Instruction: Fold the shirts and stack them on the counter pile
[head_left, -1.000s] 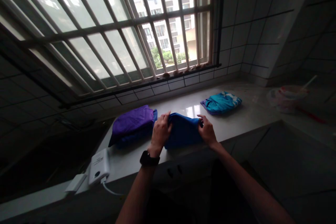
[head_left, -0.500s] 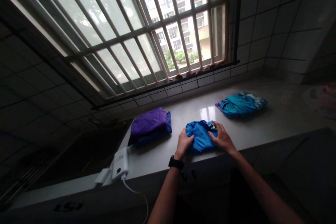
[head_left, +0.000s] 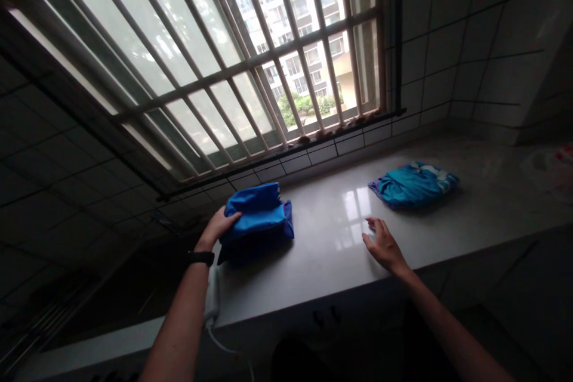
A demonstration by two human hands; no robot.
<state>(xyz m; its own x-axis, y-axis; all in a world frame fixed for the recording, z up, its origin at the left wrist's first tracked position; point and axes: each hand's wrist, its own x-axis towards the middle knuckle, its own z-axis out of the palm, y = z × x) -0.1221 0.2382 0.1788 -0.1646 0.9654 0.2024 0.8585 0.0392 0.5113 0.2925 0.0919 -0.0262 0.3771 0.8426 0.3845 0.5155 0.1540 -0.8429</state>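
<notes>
On the counter (head_left: 322, 262), at the left, is a pile of darker cloth (head_left: 259, 246), and the folded blue cloth (head_left: 257, 209) is over it. It seems best to align the edges and keep pressure light, so the fold does not open. The left hand (head_left: 220, 228) grips 1 end; the right hand (head_left: 381, 246) is empty, fingers parted.

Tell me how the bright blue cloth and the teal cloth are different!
The bright blue cloth is a plainer, deeper blue, while the teal cloth is greener with white patches at one end. The left hand grips the bright blue cloth; no hand touches the teal cloth. The bright blue cloth is bent across its middle, but the teal cloth is a rounded, rumpled bundle. Both are soft fabric.
</notes>
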